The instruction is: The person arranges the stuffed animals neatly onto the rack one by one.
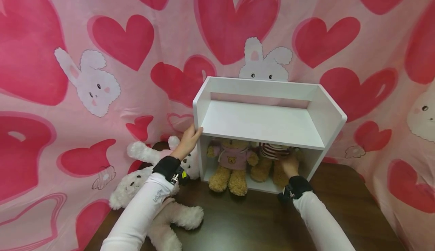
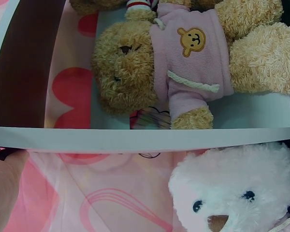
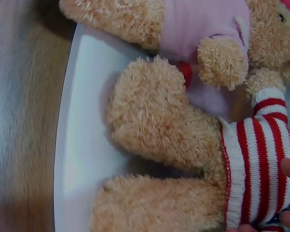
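A white two-tier shelf (image 1: 261, 120) stands on the table. My left hand (image 1: 188, 142) grips the front edge of its left side panel, thumb near the middle board. On the lower tier sit two brown teddy bears side by side. The left one (image 1: 232, 162) wears a pink top with a bear-face patch. My right hand (image 1: 289, 165) reaches into the lower tier and holds the other teddy bear (image 3: 150, 111) by its red-and-white striped sweater (image 3: 258, 164). That bear's head is hidden under the middle board in the head view.
Left of the shelf lie white plush toys, one (image 1: 183, 215) sprawled along the table's left side and another (image 2: 232, 186) against the shelf's outer side. The dark wooden table (image 1: 238, 220) stretches in front. A pink heart-printed cloth (image 1: 163, 43) hangs behind.
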Demonstrator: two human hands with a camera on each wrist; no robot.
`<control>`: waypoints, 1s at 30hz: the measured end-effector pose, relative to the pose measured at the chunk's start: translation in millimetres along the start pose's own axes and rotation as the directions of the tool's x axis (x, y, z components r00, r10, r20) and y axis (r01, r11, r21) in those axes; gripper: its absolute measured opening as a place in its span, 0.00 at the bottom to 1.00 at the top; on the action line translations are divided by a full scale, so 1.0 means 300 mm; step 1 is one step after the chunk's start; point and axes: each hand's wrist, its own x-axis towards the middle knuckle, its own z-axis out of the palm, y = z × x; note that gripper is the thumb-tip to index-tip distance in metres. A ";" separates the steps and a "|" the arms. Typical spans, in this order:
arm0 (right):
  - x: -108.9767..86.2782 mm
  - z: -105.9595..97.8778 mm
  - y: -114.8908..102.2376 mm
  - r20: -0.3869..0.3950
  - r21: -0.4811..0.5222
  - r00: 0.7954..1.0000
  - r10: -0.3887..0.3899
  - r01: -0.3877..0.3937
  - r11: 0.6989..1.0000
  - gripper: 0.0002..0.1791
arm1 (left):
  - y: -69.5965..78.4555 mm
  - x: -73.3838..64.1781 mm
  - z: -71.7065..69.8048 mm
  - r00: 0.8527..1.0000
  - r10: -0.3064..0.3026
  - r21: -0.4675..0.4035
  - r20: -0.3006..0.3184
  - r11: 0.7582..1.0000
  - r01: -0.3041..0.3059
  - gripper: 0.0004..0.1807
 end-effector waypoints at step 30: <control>-0.141 -0.085 -0.091 0.188 -0.520 0.917 -0.352 0.397 0.757 0.13 | 0.002 -0.003 0.000 1.000 0.015 0.001 0.012 1.000 -0.015 0.29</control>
